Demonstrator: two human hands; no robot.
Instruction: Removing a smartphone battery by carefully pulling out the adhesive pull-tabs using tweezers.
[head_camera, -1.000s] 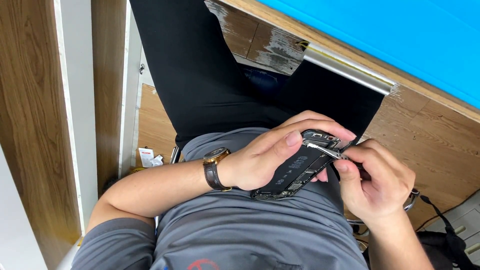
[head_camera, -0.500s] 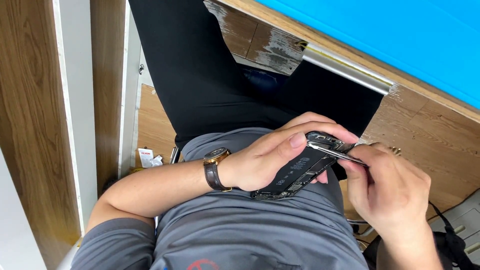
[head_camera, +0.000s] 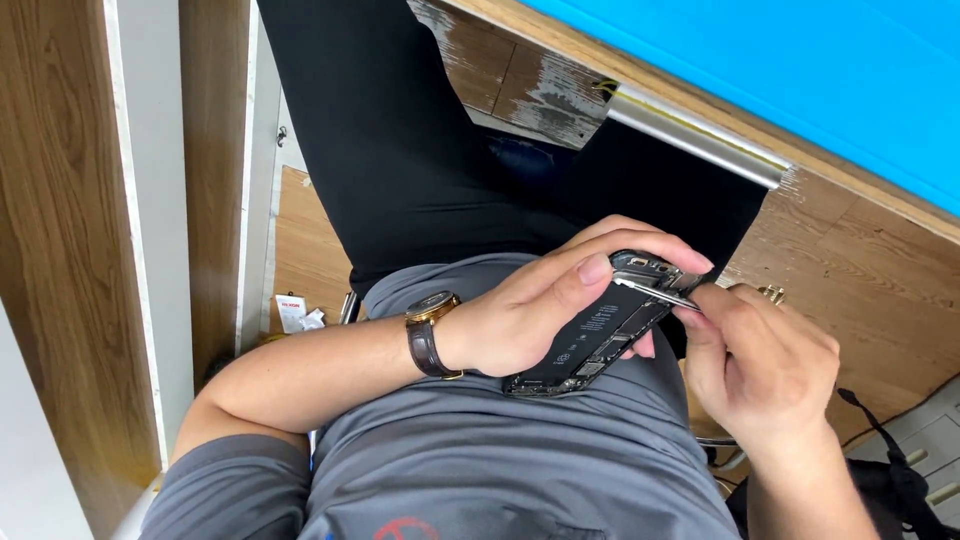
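- Left hand (head_camera: 545, 315): we see it wrapped around an opened phone (head_camera: 600, 335), held over the lap, thumb pressed near its top edge.
- Right hand (head_camera: 765, 365): pinched on thin metal tweezers (head_camera: 655, 292), tips touching the phone's upper part.
- Hidden: phone's lower edge behind the palm; small internal parts too fine for us to identify.
- Blue tabletop (head_camera: 800, 70): cut off at frame top.

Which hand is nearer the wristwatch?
Left. The wristwatch sits on the wrist of the left hand, which grips the opened phone. The right hand holds tweezers beyond the phone.
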